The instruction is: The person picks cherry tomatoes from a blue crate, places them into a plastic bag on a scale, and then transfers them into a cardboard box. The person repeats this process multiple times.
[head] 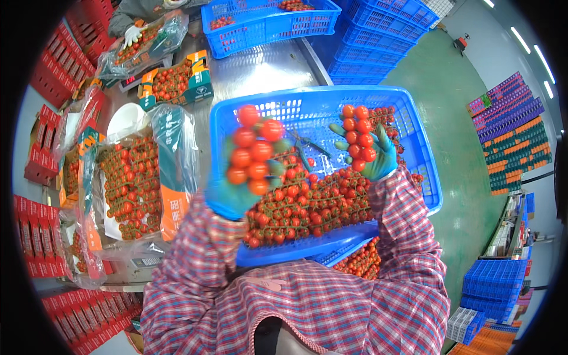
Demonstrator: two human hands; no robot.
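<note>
Both my hands wear teal gloves and are raised over a blue perforated plastic crate [416, 120]. A truss of large red cherry tomatoes [259, 153], blurred and close to the camera, is held in my left hand [226, 195]. My right hand [382, 160] holds a second truss [359, 133], its fingers showing on both sides of the fruit. Below them, many tomato trusses [328, 202] fill the near side of the crate. A pair of dark-handled snips [306, 148] lies on the crate floor between my hands, beside a loose tomato [311, 162].
An open carton lined with plastic film holds packed trusses [131, 182] on the left; a white bowl [125, 119] and a filled carton [171, 82] stand beyond. A co-worker's gloved hand [133, 35] touches another carton. Stacked blue crates [372, 40] rise behind; red cartons [42, 235] line the left.
</note>
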